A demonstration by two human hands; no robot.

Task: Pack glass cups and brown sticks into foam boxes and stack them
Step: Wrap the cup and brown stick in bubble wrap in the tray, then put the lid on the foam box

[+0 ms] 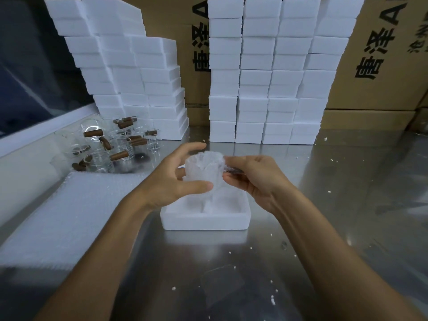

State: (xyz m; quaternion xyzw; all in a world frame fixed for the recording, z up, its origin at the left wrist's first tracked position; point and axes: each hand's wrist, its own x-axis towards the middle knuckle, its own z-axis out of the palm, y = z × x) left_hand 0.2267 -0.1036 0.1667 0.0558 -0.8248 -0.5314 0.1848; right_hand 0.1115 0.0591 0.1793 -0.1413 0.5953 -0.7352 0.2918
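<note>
A glass cup wrapped in bubble wrap (203,171) is held above an open white foam box (205,220) at the table's middle. My left hand (172,179) grips the cup's left side with thumb and fingers. On the cup's right side my right hand (254,176) pinches the wrap's edge. Inside the box a divider shows, partly hidden by the cup and hands. At the left back stand several bare glass cups (111,147) with brown sticks (119,155) lying in and among them.
A stack of bubble wrap sheets (69,216) lies on the left of the steel table (324,205). Tall stacks of closed foam boxes (266,72) stand behind, more lean at the left back (129,72), in front of cardboard cartons (382,54). Foam crumbs dot the table.
</note>
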